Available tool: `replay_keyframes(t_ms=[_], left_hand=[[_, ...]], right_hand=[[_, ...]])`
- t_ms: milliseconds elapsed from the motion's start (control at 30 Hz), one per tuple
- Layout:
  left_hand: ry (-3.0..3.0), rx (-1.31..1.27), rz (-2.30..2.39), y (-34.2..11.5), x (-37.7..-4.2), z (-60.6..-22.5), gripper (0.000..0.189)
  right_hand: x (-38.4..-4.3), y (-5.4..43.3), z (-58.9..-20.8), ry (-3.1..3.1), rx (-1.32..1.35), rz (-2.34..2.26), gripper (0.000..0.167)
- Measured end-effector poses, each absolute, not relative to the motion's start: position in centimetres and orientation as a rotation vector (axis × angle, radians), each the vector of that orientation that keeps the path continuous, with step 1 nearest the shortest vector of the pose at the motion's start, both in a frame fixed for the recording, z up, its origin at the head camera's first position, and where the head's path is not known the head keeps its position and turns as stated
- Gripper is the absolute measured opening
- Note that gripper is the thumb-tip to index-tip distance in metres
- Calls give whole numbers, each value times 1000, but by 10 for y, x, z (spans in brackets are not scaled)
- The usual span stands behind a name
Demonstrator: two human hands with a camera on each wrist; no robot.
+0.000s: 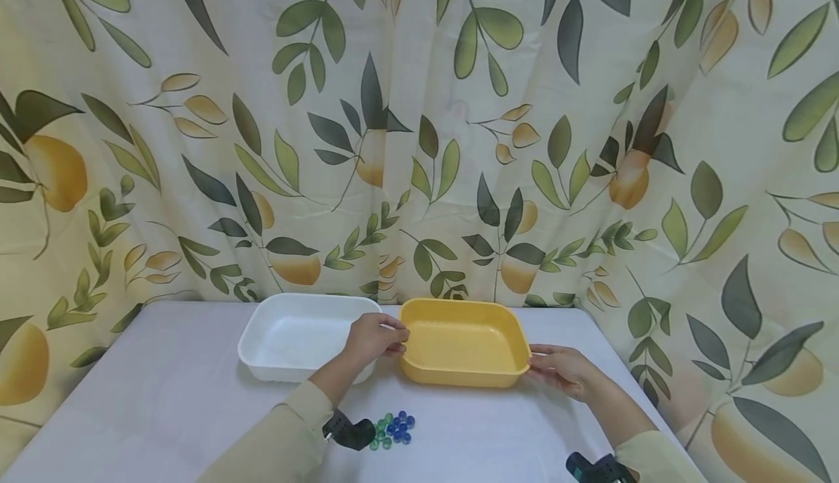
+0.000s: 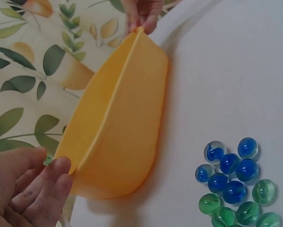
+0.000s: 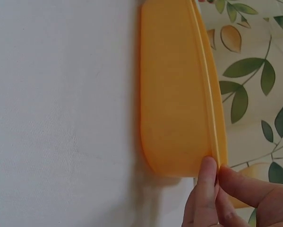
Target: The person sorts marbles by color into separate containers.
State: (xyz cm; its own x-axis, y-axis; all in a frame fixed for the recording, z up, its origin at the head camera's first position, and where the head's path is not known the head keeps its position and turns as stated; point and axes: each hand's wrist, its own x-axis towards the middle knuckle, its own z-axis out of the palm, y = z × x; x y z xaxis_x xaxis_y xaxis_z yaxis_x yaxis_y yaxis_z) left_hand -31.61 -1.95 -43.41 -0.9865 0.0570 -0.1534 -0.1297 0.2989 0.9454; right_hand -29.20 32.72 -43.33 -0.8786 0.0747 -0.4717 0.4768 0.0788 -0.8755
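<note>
A yellow plastic basin (image 1: pixel 464 379) is between my two hands near the back of the table. At its left end, my left hand (image 1: pixel 375 337) grips the rim, thumb and fingers meeting the edge. My right hand (image 1: pixel 565 370) pinches the opposite end of the rim; the thumb and fingertips show plainly in the right wrist view. To the left of the yellow basin stands a white basin (image 1: pixel 288 375), partly hidden by my left hand. Blue marbles (image 2: pixel 234 192) and green marbles (image 2: pixel 248 213) lie in a cluster in front of the basins, beside my left wrist.
A white cloth (image 1: pixel 144 395) covers the table. Behind the back edge hangs a curtain (image 1: pixel 406 177) printed with leaves and fruit. Dark wrist cameras are strapped near both sleeves, the left one (image 1: pixel 350 432) close to the marbles.
</note>
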Motion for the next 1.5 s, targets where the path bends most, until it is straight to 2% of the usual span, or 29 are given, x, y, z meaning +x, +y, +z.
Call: replay_keyframes(t_ms=[500,1500], left_hand=[[2402,-51,1840,-9,-334,-436,14],[2369,-269,1911,1,-343,-443,19]], right_hand=[[-290,327,-433,2050,534,-1875,59],[-288,328,-433,2020,520,-1891,57]])
